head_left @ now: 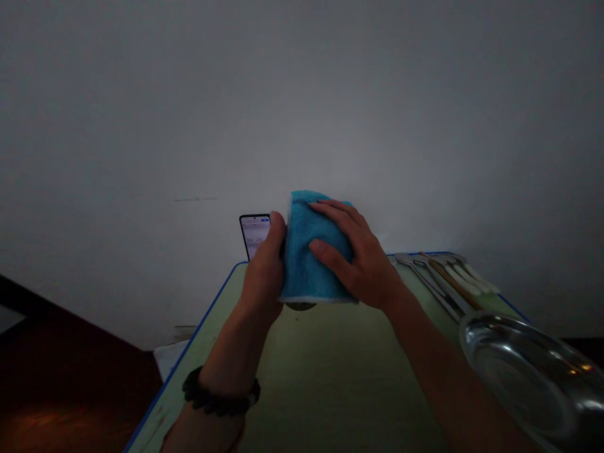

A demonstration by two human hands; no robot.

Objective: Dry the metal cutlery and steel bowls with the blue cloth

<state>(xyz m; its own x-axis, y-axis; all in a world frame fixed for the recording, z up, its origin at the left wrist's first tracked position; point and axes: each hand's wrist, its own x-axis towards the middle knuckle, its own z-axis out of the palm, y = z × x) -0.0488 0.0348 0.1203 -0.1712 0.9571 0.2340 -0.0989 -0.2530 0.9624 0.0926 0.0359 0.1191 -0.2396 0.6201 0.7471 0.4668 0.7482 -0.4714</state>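
My right hand (pixel 355 258) presses a folded blue cloth (pixel 306 258) against something held up above the table, fingers spread flat over the cloth. My left hand (pixel 265 270) grips that hidden object from the left side, thumb up along the cloth's edge. Only a dark rounded bit (pixel 301 306) shows under the cloth, too little to name. A black bead bracelet (pixel 217 397) circles my left wrist.
A phone (pixel 255 234) with a lit screen stands behind my left hand against the grey wall. Several spoons and other utensils (pixel 443 277) lie at the far right of the pale green, blue-edged table (pixel 330 377). A shiny metal dish (pixel 533 371) sits at the near right.
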